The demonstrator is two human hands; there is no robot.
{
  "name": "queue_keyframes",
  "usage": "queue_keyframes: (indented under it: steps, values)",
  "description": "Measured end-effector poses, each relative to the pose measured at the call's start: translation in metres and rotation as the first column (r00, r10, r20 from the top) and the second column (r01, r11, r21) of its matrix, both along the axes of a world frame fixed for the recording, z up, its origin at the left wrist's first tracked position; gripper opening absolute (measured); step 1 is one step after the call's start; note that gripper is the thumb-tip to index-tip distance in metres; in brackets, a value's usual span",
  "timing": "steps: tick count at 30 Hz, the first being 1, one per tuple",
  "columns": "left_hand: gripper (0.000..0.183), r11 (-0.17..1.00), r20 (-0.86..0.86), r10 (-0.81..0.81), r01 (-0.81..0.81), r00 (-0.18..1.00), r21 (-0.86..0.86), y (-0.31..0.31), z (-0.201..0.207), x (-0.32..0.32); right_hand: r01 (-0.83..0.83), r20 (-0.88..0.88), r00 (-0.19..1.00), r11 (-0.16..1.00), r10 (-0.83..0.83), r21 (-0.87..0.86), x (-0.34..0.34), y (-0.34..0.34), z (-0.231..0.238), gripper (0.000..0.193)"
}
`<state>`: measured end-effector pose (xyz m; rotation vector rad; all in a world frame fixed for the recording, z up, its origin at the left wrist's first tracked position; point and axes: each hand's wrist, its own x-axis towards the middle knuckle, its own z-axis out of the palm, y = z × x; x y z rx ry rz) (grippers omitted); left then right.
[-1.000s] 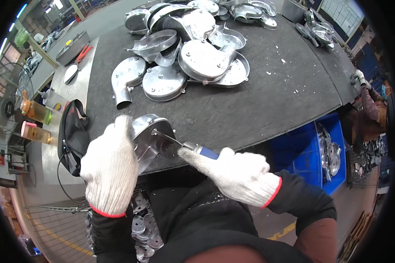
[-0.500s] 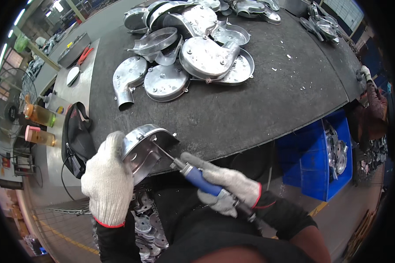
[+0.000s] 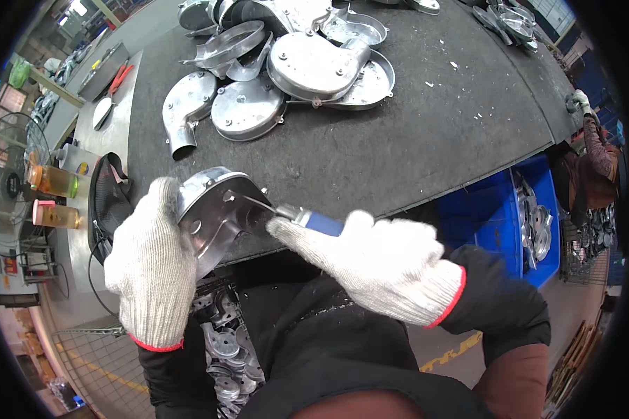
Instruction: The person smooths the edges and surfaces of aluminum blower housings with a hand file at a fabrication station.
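My left hand [image 3: 150,258], in a white knit glove with a red cuff, is closed on the left rim of a shiny metal blower housing [image 3: 206,241]. The housing is tilted up at the table's near edge, its hollow inside facing me. My right hand [image 3: 381,265], gloved alike, wraps round a blue-bodied handheld air tool [image 3: 321,223] with a slim metal tip. That tip reaches inside the housing, near its upper wall; whether it touches the metal I cannot tell. The tool's rear end is hidden behind my right hand.
Similar metal housings [image 3: 248,112] are heaped on the dark tabletop [image 3: 328,160]. At the left stand two drink bottles [image 3: 52,180] and a black bag [image 3: 108,199]. Metal parts fill a blue bin [image 3: 496,223] at the right and a basket [image 3: 227,349] below. Another person [image 3: 594,153] works at the far right.
My right hand has turned over, its back now upward, and the tool lies flatter with its tip further inside the housing. The head view has shifted, so the table's contents appear higher.
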<state>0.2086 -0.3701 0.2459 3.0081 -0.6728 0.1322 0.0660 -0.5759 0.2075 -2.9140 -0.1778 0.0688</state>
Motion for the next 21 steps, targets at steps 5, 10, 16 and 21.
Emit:
queue_keyframes:
  steps: [5,10,16,21]
  values:
    - [0.035,0.997,0.153,-0.028,0.017,0.988,0.073,0.000,0.003,-0.008,-0.004,-0.082,0.996,0.980,0.021,0.199,0.013,-0.014,-0.005,0.063]
    - [0.047,0.999,0.128,0.002,-0.006,0.992,0.032,0.004,-0.005,-0.013,0.720,-0.524,0.688,-0.388,0.501,0.575,0.001,-0.012,-0.057,0.077]
    - [0.044,0.999,0.109,-0.023,0.026,0.994,-0.024,0.013,-0.011,-0.008,0.324,-0.557,0.829,0.767,0.052,0.554,0.008,0.002,-0.007,0.071]
    - [0.043,0.999,0.113,0.029,-0.032,0.993,0.028,0.011,-0.006,-0.014,0.036,-0.347,0.937,0.977,0.040,0.210,0.009,-0.007,-0.012,0.068]
